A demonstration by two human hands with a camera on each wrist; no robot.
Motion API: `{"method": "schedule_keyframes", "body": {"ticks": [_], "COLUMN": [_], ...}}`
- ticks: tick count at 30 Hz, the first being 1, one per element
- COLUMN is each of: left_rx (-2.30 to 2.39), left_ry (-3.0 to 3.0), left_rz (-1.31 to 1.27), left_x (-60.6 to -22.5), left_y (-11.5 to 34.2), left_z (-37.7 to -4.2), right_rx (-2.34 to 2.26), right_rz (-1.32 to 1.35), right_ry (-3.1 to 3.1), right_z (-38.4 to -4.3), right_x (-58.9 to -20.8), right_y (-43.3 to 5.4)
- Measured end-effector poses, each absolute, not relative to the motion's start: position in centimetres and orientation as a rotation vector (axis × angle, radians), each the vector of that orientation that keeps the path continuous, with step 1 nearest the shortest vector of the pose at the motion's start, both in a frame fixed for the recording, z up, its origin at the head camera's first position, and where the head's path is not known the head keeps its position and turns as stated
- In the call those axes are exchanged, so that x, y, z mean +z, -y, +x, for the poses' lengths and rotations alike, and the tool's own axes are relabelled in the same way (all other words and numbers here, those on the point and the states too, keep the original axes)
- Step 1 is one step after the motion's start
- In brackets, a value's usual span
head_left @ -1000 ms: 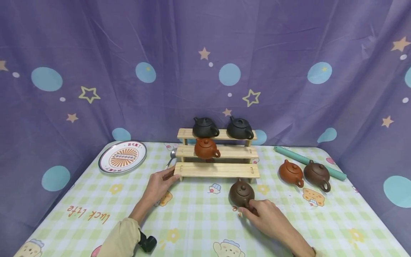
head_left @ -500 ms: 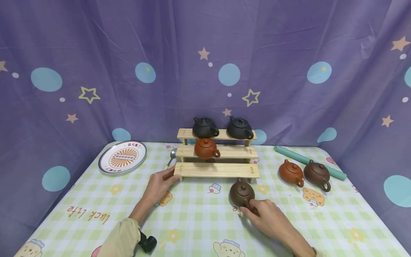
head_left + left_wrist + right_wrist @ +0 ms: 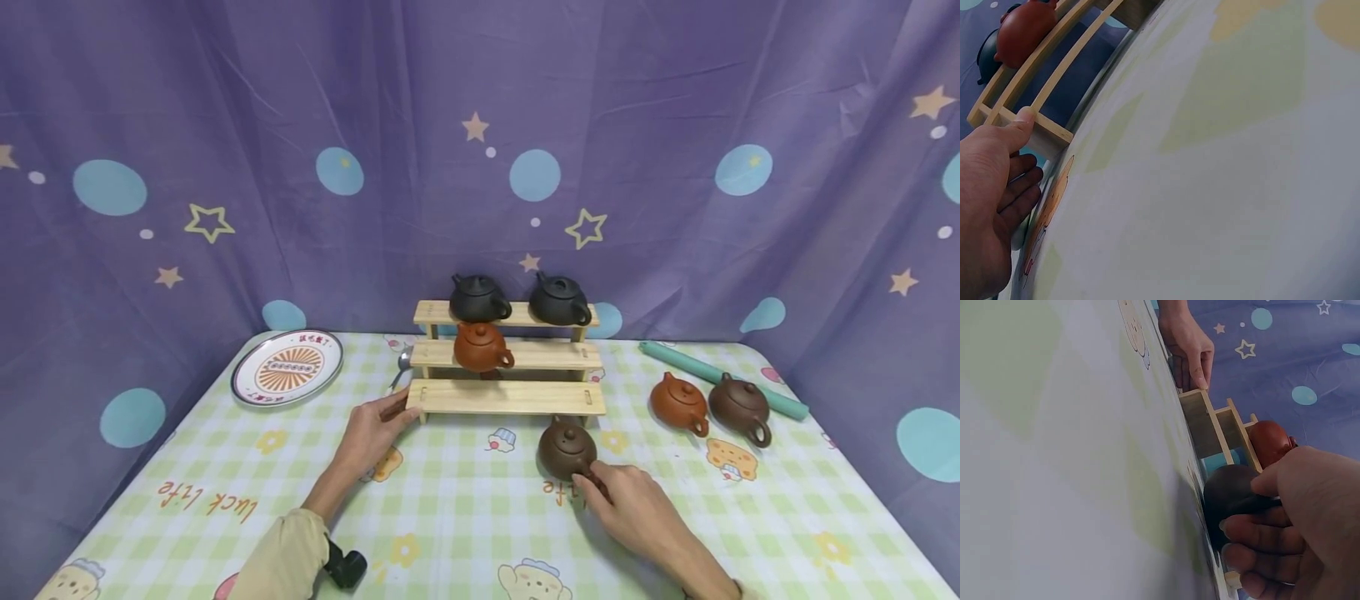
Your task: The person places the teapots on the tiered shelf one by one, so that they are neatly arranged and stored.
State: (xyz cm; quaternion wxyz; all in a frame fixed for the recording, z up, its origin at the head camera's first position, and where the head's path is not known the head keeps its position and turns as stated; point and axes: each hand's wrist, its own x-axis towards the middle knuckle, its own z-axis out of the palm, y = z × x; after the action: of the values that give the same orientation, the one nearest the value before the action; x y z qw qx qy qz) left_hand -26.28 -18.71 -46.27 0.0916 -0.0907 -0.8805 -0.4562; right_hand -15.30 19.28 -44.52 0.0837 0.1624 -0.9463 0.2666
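My right hand (image 3: 633, 507) pinches the handle of a dark brown teapot (image 3: 567, 450), just in front of the three-tier wooden display stand (image 3: 506, 397). In the right wrist view the teapot (image 3: 1229, 494) is a dark round body low over the cloth, its handle mostly hidden by my thumb and fingers. My left hand (image 3: 371, 433) holds the left end of the lowest shelf, thumb on the top, as the left wrist view also shows. Two black teapots (image 3: 480, 297) occupy the top tier. On the middle tier sits an orange-red teapot (image 3: 482, 347), left of centre.
To the right stand another orange-red teapot (image 3: 679, 404) and a second brown teapot (image 3: 740, 409), before a green roll (image 3: 697, 364). A patterned plate (image 3: 243, 379) lies at the back left. Beside the stand is a spoon (image 3: 405, 360). A purple curtain (image 3: 420, 100) closes off the back.
The brown teapot and my right hand have shifted slightly to the right and away from me in the last half second. My left hand keeps its place on the shelf.
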Motion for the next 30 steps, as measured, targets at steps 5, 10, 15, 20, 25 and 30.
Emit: {"method": "schedule_keyframes", "body": {"ticks": [5, 10, 15, 20, 25, 30], "left_rx": [-1.362, -1.361, -1.356, -1.348, -1.352, -1.356], "left_ry": [2.62, 2.622, 2.62, 2.622, 2.616, 2.615], "left_rz": [-0.267, -0.267, -0.267, -0.27, -0.278, -0.279], "left_x": [-46.4, -46.4, -46.4, -46.3, -46.3, -46.4], "left_y": [18.7, 18.7, 18.7, 18.7, 18.8, 18.8], "left_z": [-26.3, -26.4, -26.4, -26.4, -26.4, -26.4], "right_rx": [0.781, 0.807, 0.829, 0.85, 0.894, 0.924], "right_rz": [0.483, 0.492, 0.493, 0.506, 0.51, 0.491], "right_ry": [2.763, 2.666, 2.615, 2.583, 2.563, 2.55], "right_z": [-15.3, -15.4, -15.6, -15.7, -15.9, -16.0], "right_x": [-44.7, -44.9, -45.1, -45.2, -45.1, -44.4], "right_y": [-19.5, -19.8, -20.1, -20.2, -20.3, -20.4]}}
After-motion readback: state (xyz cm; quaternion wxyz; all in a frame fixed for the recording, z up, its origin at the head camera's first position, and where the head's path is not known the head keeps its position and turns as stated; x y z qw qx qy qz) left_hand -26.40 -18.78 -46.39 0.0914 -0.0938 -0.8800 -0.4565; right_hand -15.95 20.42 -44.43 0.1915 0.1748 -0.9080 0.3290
